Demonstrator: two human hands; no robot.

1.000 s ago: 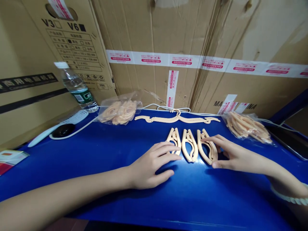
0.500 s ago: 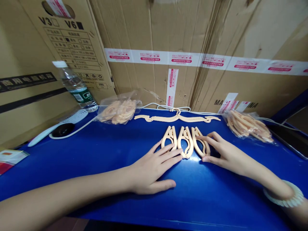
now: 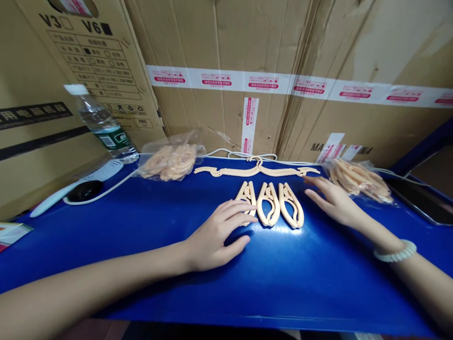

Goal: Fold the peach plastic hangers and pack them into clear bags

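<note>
Three folded beige hangers lie in a row on the blue table (image 3: 170, 293): a left one (image 3: 250, 191), a middle one (image 3: 260, 208) and a right one (image 3: 287, 215). Over the left hanger rests my left hand (image 3: 219, 233), fingers apart, covering part of it; whether the fingertips touch it I cannot tell. My right hand (image 3: 332, 198) is open and apart from the row, its fingertips near the right end of an unfolded hanger (image 3: 237, 172). That hanger lies spread out behind the row, hook toward the boxes.
Clear bags of folded hangers lie at left (image 3: 170, 160) and right (image 3: 357, 179). A water bottle (image 3: 106, 125), a hairbrush (image 3: 71, 191) and a black mouse-like object (image 3: 85, 191) are at left. A dark phone-like slab (image 3: 421, 200) lies right. Cardboard boxes (image 3: 262, 38) stand behind.
My right hand has let go of the right folded hanger and moved back and to the right. My left hand has drawn slightly left, off the middle hanger. The view has shifted slightly.
</note>
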